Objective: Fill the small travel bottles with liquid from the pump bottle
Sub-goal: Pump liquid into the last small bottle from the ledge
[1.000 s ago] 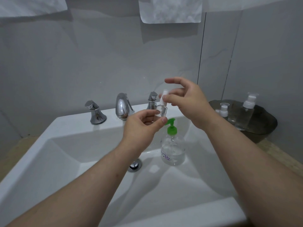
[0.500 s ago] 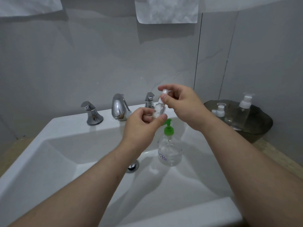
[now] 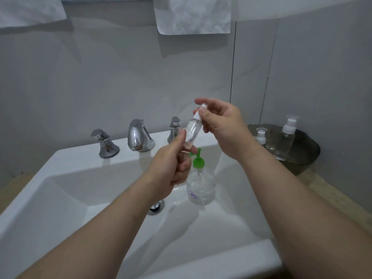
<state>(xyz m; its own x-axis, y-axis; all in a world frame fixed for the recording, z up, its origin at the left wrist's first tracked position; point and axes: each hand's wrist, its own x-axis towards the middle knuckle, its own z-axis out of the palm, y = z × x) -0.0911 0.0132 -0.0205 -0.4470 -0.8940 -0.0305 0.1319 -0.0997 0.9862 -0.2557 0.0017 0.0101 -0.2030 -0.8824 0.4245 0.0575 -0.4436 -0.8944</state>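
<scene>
A small clear travel bottle (image 3: 192,131) is tilted above the sink between both hands. My left hand (image 3: 173,164) grips its lower end. My right hand (image 3: 220,121) pinches its white cap (image 3: 198,115) between thumb and fingers. Below them a clear pump bottle (image 3: 201,187) with a green pump head stands inside the white sink basin (image 3: 80,198), partly filled with clear liquid, purple writing on its side. Two more clear travel bottles with white tops, a short one (image 3: 261,135) and a taller one (image 3: 286,135), stand on a dark tray at the right.
A chrome faucet (image 3: 138,135) with two chrome handles (image 3: 104,143) (image 3: 174,127) lines the back rim of the sink. The drain (image 3: 156,207) lies mid-basin. The dark tray (image 3: 308,150) rests on a beige counter. White cloths (image 3: 193,15) hang on the grey wall above.
The small bottle has tilted so its cap leans right, and my right hand has shifted its pinch on the cap. The view has dropped slightly.
</scene>
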